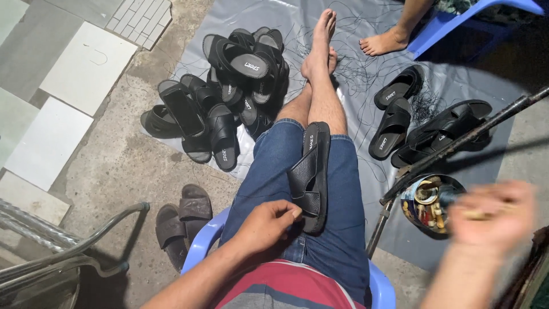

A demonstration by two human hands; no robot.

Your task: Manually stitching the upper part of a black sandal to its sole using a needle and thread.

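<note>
At your far left, a pair of brown sandals (182, 223) sits on the concrete beside the blue plastic chair (201, 243), with a heap of black sandals (226, 91) farther up on the grey sheet (366, 34). Your left hand (267, 224) rests on your thigh, fingers curled loosely together and touching the near end of the black sandal (311, 174), which lies lengthwise along your denim-covered lap, on its side, sole edge facing right. It is black leather with a wide stitched strap (the finish looks matte). To the right, a dark metal rod (457, 143) slants over a round tin (430, 201) of small bits. Your right hand (492, 214) is raised and blurred, well apart from the sandal; it seems to pinch something small, but I cannot tell what.
</note>
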